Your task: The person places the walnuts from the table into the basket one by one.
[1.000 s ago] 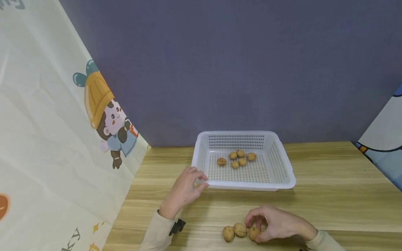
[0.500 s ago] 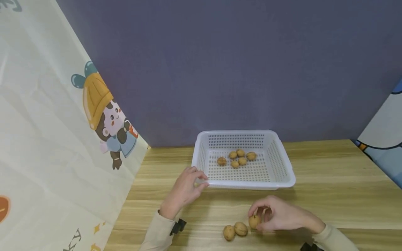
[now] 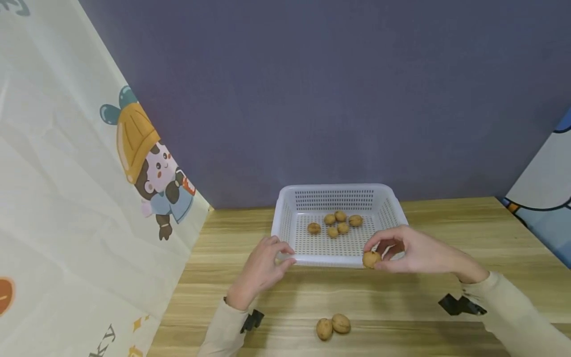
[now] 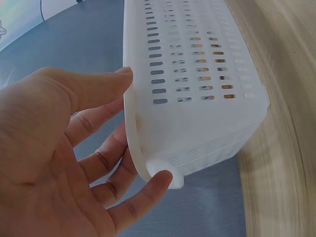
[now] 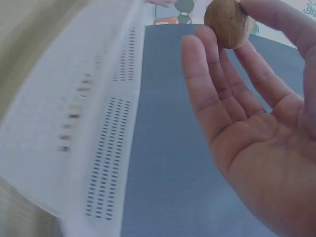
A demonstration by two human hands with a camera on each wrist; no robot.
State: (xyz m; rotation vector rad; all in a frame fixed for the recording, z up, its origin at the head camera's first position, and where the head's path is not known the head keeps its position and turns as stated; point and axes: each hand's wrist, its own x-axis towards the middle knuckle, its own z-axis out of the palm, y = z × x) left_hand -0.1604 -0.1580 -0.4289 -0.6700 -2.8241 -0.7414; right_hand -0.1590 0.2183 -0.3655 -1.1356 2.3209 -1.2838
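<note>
A white perforated plastic basket [image 3: 285, 218] stands on the table with several walnuts [image 3: 342, 228] on its floor. My left hand [image 3: 264, 270] pinches the rim at its near left corner; in the left wrist view the thumb [image 4: 106, 89] lies on the outer side and the fingers reach behind the rim. My right hand [image 3: 419, 252] pinches a walnut [image 3: 371, 259] between thumb and fingertips, over the near right part of the rim. That walnut [image 5: 227, 23] shows at the fingertips in the right wrist view. Two more walnuts [image 3: 341, 323] lie side by side on the table in front.
The wood-grain table [image 3: 223, 238] runs up to a dark blue-grey panel [image 3: 330, 99] just behind the basket. A pale sheet with a cartoon figure [image 3: 156, 168] borders the left side. Another printed sheet [image 3: 544, 178] borders the right.
My right hand has lifted one walnut off the table beside the other two and carried it forward to the basket's near rim. The left hand stays at the corner.
</note>
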